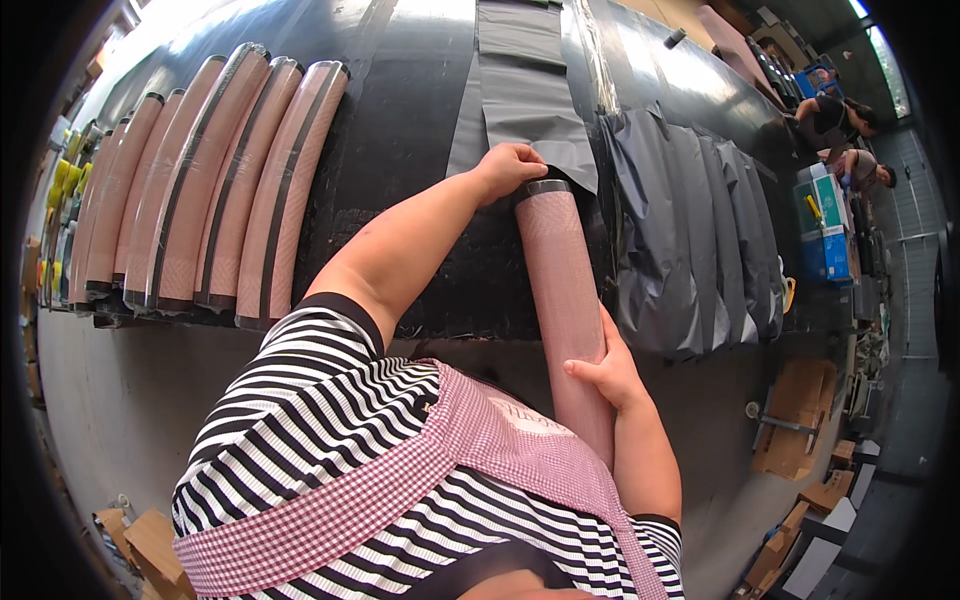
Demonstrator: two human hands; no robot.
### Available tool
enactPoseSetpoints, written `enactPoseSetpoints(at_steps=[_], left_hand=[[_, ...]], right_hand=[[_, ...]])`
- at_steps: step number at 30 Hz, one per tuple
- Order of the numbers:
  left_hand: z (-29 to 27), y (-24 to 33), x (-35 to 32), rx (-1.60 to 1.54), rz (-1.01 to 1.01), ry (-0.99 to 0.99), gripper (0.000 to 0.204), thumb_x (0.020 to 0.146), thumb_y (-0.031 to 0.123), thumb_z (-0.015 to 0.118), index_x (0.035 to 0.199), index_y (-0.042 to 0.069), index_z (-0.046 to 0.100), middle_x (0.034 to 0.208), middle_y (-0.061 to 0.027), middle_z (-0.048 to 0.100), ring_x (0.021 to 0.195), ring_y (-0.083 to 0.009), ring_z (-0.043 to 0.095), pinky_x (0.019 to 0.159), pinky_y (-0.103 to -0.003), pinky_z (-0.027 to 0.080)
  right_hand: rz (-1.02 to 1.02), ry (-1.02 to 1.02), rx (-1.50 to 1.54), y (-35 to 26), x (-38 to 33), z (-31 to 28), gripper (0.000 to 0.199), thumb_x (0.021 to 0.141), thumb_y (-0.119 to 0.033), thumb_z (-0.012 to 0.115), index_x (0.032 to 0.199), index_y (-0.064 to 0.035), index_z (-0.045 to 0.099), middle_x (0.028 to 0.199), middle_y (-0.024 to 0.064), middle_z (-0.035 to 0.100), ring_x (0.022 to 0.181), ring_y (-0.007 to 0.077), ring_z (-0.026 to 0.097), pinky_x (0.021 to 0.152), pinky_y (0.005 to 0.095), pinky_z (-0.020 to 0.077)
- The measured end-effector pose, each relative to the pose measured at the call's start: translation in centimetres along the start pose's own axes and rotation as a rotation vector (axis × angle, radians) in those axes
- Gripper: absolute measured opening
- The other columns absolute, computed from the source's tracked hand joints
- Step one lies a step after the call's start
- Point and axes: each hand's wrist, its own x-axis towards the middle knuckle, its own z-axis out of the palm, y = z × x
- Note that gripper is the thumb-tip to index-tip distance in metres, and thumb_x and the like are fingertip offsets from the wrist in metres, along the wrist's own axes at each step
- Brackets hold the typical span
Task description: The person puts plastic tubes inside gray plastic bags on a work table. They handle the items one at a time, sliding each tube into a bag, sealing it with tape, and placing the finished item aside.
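A pink woven mat roll (562, 270) with a dark end band slants up from my body toward the table. My right hand (605, 372) is wrapped round its lower half, thumb on the near side. At the roll's upper end, my left hand (510, 172) pinches the edge of a flat grey plastic bag (525, 100). The bag's dark mouth shows just beyond the roll's banded end. More grey sheeting runs away from me under and beyond it. The roll's lowest part is hidden by my forearm and apron.
Several film-wrapped pink rolls (290, 190) lie side by side at the left of the black table (400, 240). Several filled grey bags (660, 230) lie to the right. Boxes (830, 230) and two people stand at the far right. Cardboard (797, 420) lies on the floor.
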Motion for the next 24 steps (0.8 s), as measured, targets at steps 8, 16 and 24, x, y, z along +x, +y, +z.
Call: enactPoseSetpoints(at_steps=[8,16,24], left_hand=[[-3.4,-0.7,-1.3,0.734,0.323,0.113,0.015,0.084,0.013,0.067,0.094,0.003,0.07,0.087,-0.0131,0.071,0.083,-0.0239,0.067,0.077,-0.035,0.052],[4.8,8.2,-15.3,0.598,0.562,-0.733,0.096,0.067,0.015,0.083,0.149,0.008,0.035,0.133,-0.0213,0.053,0.124,-0.039,0.049,0.108,-0.043,0.039],[5.3,3.8,-14.8,0.141,0.233,-0.173,0.105,0.064,0.009,0.082,0.153,0.011,0.026,0.129,-0.0131,0.057,0.119,-0.0246,0.055,0.102,-0.035,0.043]], right_hand=[[-0.009,-0.074,-0.139,-0.7,-1.2,-1.4,0.111,0.059,-0.019,0.085,0.153,-0.0071,0.027,0.142,0.0126,0.049,0.131,0.025,0.047,0.111,0.0348,0.0344],[0.003,-0.331,-1.474,-14.2,-1.3,-5.1,0.08,0.059,-0.015,0.084,0.128,-0.0033,0.047,0.113,0.0187,0.064,0.108,0.0354,0.061,0.092,0.0432,0.0487],[-1.115,0.371,-1.284,-18.0,1.3,-6.4,0.052,0.072,-0.015,0.077,0.122,-0.012,0.062,0.122,0.0086,0.065,0.12,0.0258,0.058,0.113,0.0424,0.0345]])
